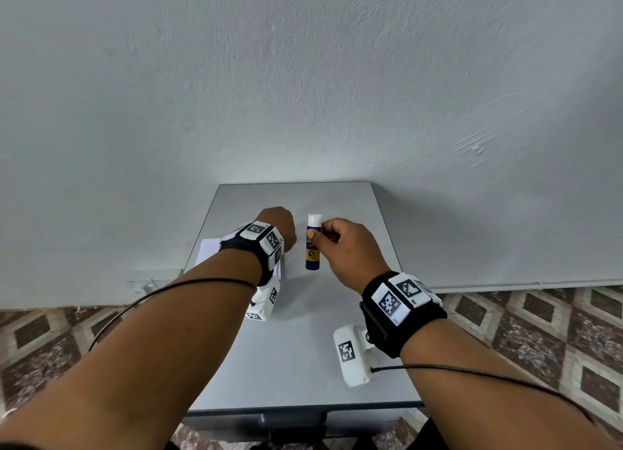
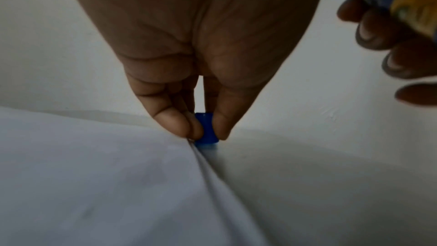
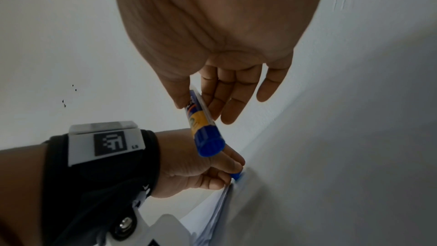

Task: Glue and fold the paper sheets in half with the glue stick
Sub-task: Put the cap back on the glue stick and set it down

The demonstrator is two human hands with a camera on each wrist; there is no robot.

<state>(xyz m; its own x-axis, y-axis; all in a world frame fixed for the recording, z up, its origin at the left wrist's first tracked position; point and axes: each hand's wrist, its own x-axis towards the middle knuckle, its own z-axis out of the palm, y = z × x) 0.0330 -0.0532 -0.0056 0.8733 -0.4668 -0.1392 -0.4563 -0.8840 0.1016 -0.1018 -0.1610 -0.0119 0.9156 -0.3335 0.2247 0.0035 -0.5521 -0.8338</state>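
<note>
Glue stick [image 1: 313,242] is held upright over the table [image 1: 303,348] by the right hand [image 1: 344,250], pinched between thumb and fingers; white glue end is exposed at the top, so it's uncapped. Blue cap [image 2: 206,128] is pinched by the left hand [image 1: 278,225] and set down on the table right at the edge of the paper stack [image 2: 94,184]. Stack lies under the left wrist, at the table's left side, partly overhanging it in the head view.

Risks, as judged:
- Cap can be knocked or rolled off when released; it's being set on end on a small table.
- Top sheets can be dragged by the left wrist unit resting over them, so the stack gets skewed or pushed off the overhanging edge.
- Exposed glue can be smeared on the hand or table if the stick is tipped before a sheet is laid out.

Label: blue and yellow, lettering partly hidden by the thumb; nothing can be read with confidence. Wrist band marker reads "L5".
</note>
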